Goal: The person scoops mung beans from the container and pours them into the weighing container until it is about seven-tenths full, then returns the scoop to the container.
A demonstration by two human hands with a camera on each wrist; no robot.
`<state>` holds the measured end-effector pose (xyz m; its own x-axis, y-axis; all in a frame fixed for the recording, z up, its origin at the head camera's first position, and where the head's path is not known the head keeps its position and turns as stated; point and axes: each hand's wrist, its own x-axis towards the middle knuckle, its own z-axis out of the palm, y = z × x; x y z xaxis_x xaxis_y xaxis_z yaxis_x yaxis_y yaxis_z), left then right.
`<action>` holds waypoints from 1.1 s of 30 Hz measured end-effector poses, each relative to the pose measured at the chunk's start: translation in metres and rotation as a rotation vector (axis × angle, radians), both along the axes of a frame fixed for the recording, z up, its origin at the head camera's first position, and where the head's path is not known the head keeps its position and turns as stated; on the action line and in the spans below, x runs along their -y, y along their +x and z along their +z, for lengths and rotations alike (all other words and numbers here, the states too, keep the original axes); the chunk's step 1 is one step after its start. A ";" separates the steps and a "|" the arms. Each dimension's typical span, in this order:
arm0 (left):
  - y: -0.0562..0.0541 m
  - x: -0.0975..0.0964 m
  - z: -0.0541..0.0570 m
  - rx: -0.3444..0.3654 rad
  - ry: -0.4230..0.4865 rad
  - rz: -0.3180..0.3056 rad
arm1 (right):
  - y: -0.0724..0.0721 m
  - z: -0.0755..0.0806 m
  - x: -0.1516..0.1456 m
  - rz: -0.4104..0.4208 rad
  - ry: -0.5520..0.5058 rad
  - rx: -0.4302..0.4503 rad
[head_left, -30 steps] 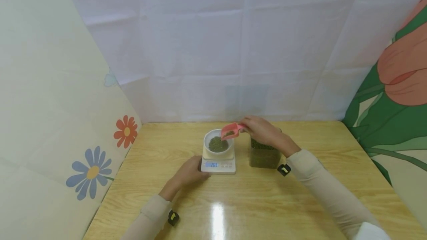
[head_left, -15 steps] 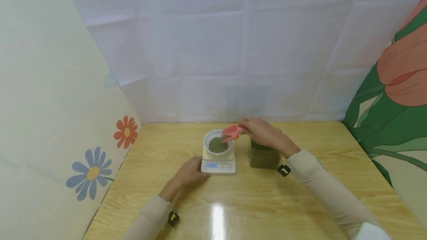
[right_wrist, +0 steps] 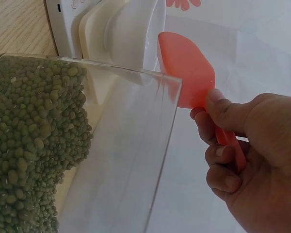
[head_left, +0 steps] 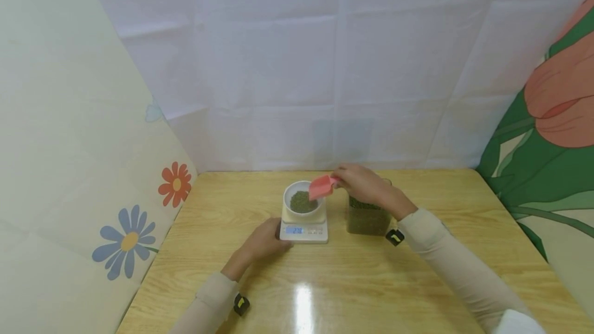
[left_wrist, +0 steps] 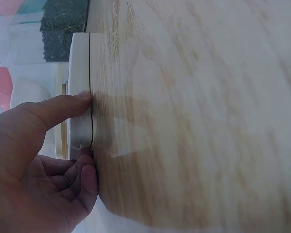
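My right hand (head_left: pixel 362 182) grips the handle of a pink scoop (right_wrist: pixel 186 70), tilted down over the right rim of a white bowl (head_left: pixel 289 189). No beans show in the scoop. Green mung beans (head_left: pixel 301 202) lie in the bowl, which stands on a white digital kitchen scale (head_left: pixel 317 238) with its blue display lit. At the scale's front left corner is my left hand (head_left: pixel 264 239); its thumb (left_wrist: pixel 63 109) presses the front edge while the curled fingers lie against the side. A clear container (right_wrist: pixel 136 141) of mung beans (right_wrist: pixel 29 141) stands right of the scale, below my right wrist.
Everything stands on a wood-grain table (head_left: pixel 352 282). A white cloth (head_left: pixel 269 92) hangs behind it, with a flower-printed sheet (head_left: pixel 69 169) at the left and another printed sheet (head_left: pixel 547 169) at the right.
The scoop has tipped further down toward the bowl, and the beans that showed in it have slid out. The scale's reading has changed. My left hand stays at the scale.
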<state>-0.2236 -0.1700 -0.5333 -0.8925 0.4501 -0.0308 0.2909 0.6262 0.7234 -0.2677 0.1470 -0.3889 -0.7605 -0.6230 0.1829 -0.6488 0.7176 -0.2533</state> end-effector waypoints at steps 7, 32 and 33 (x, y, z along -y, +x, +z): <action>0.001 0.000 0.001 0.006 -0.001 0.006 | 0.001 0.000 -0.001 -0.011 0.009 0.026; 0.001 0.000 -0.001 -0.001 -0.004 0.005 | 0.007 -0.002 -0.010 -0.070 -0.056 0.002; 0.001 0.001 -0.001 0.002 -0.003 0.006 | 0.008 -0.002 -0.011 -0.070 -0.057 -0.003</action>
